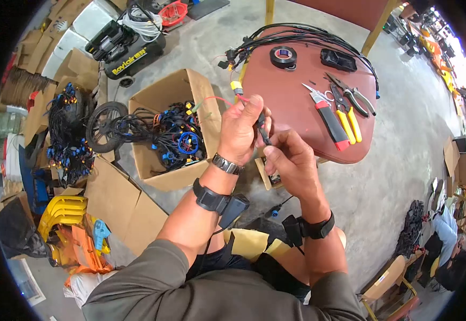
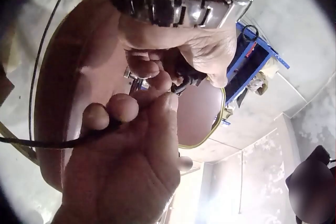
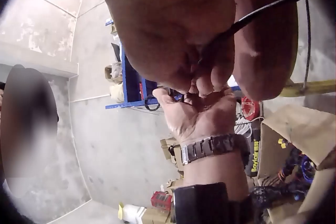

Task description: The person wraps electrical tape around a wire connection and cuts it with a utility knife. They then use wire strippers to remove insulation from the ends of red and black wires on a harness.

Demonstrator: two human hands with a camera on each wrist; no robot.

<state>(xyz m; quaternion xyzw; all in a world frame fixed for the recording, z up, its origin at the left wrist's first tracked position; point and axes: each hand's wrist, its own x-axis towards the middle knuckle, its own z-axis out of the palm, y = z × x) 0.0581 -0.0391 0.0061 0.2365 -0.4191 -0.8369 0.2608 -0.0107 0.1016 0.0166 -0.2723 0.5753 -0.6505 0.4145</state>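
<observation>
In the head view, my left hand (image 1: 237, 134) grips a wire harness between thumb and fingers. A yellow connector (image 1: 236, 87) and thin red wires (image 1: 218, 98) stick out beyond its thumb. Close beside it, my right hand (image 1: 296, 163) pinches the harness's black-wrapped part (image 1: 265, 138) with thumb and forefinger. The right wrist view shows a black cable (image 3: 257, 18) running out of the right hand's curled fingers. From the left wrist, both hands' fingertips meet at the harness, and the fingers hide most of the joint. A blue-ended plug (image 1: 274, 213) hangs below the right hand.
A reddish-brown seat (image 1: 276, 115) carries black tape (image 1: 283, 56), a utility knife (image 1: 329, 120), yellow-handled wire strippers (image 1: 346, 115), pliers (image 1: 353, 93) and a bundle of black cables (image 1: 302, 33). To the left stand a cardboard box (image 1: 200, 91) of harnesses and an air compressor (image 1: 134, 56).
</observation>
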